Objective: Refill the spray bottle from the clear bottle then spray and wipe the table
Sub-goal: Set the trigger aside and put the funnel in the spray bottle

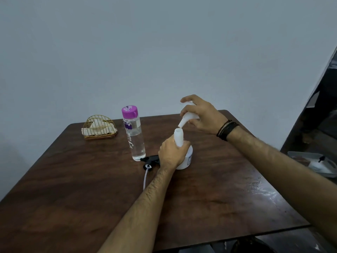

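A white spray bottle [186, 157] stands upright in the middle of the brown table [73, 179], its neck open. My left hand [170, 154] grips it around the neck. My right hand [202, 114] holds a white funnel [186, 119] tilted, spout down, just above the open neck without touching it. The black spray head [149, 161] with its thin tube lies on the table left of the bottle, partly hidden by my left hand. A clear bottle [134, 134] with a purple cap stands upright behind the spray head, capped and mostly full.
A gold wire holder [98, 128] with a white cloth in it sits at the table's far left. Off the table to the right lies a grey tray [317, 165] with small items. A pale wall stands behind the table.
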Tool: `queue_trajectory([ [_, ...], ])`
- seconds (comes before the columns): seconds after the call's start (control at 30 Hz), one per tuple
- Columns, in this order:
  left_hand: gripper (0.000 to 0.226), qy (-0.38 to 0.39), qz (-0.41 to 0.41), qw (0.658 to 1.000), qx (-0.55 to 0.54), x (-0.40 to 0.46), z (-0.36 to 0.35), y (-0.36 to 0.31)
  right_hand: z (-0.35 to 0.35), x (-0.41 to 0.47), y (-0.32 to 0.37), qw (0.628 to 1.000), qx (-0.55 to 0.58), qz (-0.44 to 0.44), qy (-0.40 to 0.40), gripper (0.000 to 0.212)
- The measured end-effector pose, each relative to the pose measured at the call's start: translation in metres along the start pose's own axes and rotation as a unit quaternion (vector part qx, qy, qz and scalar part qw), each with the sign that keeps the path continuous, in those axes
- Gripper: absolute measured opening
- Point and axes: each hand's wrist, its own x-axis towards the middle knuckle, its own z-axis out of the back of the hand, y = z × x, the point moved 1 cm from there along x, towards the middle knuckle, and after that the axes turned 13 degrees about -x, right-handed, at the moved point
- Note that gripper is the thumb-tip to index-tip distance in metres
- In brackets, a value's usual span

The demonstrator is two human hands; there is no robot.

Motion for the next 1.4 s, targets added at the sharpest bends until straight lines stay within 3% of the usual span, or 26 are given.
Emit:
queue_trajectory([
  [0.13, 0.029, 0.004, 0.006, 1.000, -0.007, 0.000, 0.002, 0.001, 0.012, 0.003, 0.008, 1.000, -0.012, 0.025, -0.010, 0.037],
  [0.27, 0.029, 0.010, 0.007, 1.000, -0.012, 0.000, 0.001, 0.002, 0.011, 0.003, 0.021, 0.997, -0.032, 0.065, 0.036, 0.037],
  [0.43, 0.029, 0.007, -0.006, 1.000, -0.005, 0.000, 0.002, 0.002, 0.018, 0.015, 0.032, 0.989, -0.024, 0.099, 0.104, 0.067],
  [0.5, 0.029, 0.010, -0.002, 1.000, -0.003, 0.000, 0.002, 0.002, 0.024, 0.016, 0.040, 0.988, 0.016, 0.101, 0.112, 0.061],
  [0.67, 0.027, 0.016, 0.006, 1.000, -0.004, 0.001, 0.003, 0.000, 0.018, 0.008, 0.048, 0.982, 0.135, 0.000, 0.130, 0.068],
  [0.8, 0.038, 0.023, -0.005, 1.000, -0.012, 0.002, 0.003, 0.001, 0.016, -0.001, 0.047, 0.981, 0.139, -0.024, 0.134, 0.074],
  [0.97, 0.040, 0.024, -0.005, 1.000, 0.001, -0.001, 0.005, -0.002, 0.014, -0.008, 0.048, 0.989, 0.138, -0.053, 0.015, 0.082],
  [1.07, 0.028, 0.019, -0.008, 1.000, -0.001, -0.004, 0.007, -0.001, 0.007, -0.013, 0.044, 0.960, 0.234, -0.151, -0.029, 0.105],
  [1.2, 0.024, 0.022, -0.023, 0.999, 0.004, -0.007, 0.011, -0.001, -0.010, -0.026, 0.045, 0.909, 0.342, -0.232, 0.052, 0.125],
  [1.33, 0.035, 0.027, -0.043, 0.999, 0.006, -0.008, 0.013, 0.001, -0.028, -0.032, 0.053, 0.884, 0.381, -0.261, 0.073, 0.117],
  [1.4, 0.043, 0.025, -0.053, 0.998, 0.001, -0.006, 0.012, 0.004, -0.033, -0.032, 0.058, 0.869, 0.409, -0.271, 0.063, 0.094],
])
